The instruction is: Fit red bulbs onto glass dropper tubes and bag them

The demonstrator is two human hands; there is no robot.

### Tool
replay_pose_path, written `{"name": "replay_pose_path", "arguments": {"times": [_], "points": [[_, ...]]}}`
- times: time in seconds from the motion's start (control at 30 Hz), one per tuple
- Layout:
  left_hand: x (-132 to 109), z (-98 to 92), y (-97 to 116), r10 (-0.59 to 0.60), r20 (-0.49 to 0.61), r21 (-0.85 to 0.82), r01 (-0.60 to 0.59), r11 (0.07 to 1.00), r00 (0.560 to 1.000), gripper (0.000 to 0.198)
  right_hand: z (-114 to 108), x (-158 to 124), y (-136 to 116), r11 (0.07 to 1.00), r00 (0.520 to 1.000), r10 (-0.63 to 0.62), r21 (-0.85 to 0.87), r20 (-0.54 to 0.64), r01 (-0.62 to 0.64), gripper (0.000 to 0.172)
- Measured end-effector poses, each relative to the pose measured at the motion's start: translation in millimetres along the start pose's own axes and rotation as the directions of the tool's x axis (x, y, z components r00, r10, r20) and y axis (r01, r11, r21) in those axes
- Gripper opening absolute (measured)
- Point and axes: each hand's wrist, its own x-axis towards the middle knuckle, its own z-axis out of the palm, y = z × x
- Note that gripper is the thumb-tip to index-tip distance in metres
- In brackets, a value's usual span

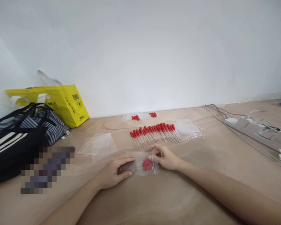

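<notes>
A clear zip bag (139, 171) lies on the table in front of me, with several red-bulbed droppers (147, 164) inside, their bulbs toward the right end. My right hand (165, 157) grips the bag's right end between thumb and fingers. At the left end, my left hand (112, 170) rests with thumb and fingers apart, fingertips touching the plastic. Just beyond the bag, a slanted row of loose droppers (154, 130) lies with red bulbs away from me and clear stems toward me.
Flat zip bags (97, 146) lie left, and more bags (188, 129) lie right of the row. Filled bags (140, 117) sit by the wall. A yellow shopping bag (70, 104), a black bag (18, 150) and a blurred-out object (48, 170) are left; a power strip (255, 131) with cables is right.
</notes>
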Motion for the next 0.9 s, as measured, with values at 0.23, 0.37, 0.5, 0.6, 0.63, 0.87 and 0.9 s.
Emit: {"name": "replay_pose_path", "arguments": {"times": [0.23, 0.37, 0.5, 0.6, 0.63, 0.87, 0.9], "points": [[0, 1.6, -2, 0.011, 0.000, -0.004, -0.011, 1.000, 1.000, 0.042, 2, -1, -3, 0.992, 0.997, -0.048, -0.123, -0.053, 0.041, 0.017], [0, 0.2, 0, 0.013, 0.005, 0.001, -0.013, 1.000, 1.000, 0.042, -19, 0, -2, 0.998, 0.968, -0.055, 0.021, 0.243, 0.051, 0.033], [-1, -0.2, 1, 0.012, 0.008, 0.004, -0.012, 1.000, 1.000, 0.042, -49, 13, -1, 0.976, 1.000, -0.012, -0.216, -0.017, 0.008, 0.031], [0, 0.4, 1, 0.017, 0.003, 0.000, -0.017, 1.000, 1.000, 0.042, -60, 31, -5, 0.840, 0.938, -0.046, -0.522, -0.343, -0.150, 0.011], [0, 0.6, 1, 0.021, -0.001, -0.002, -0.021, 1.000, 1.000, 0.041, -60, 37, -7, 0.807, 0.922, -0.050, -0.559, -0.383, -0.188, 0.009], [0, 0.7, 1, 0.017, 0.002, -0.001, -0.017, 1.000, 1.000, 0.041, -24, 72, -21, 0.667, 0.896, 0.026, -0.660, -0.444, -0.346, 0.021], [0, 0.7, 1, 0.015, 0.004, -0.001, -0.015, 1.000, 1.000, 0.041, -20, 75, -23, 0.649, 0.892, 0.043, -0.667, -0.449, -0.367, 0.024]]}}
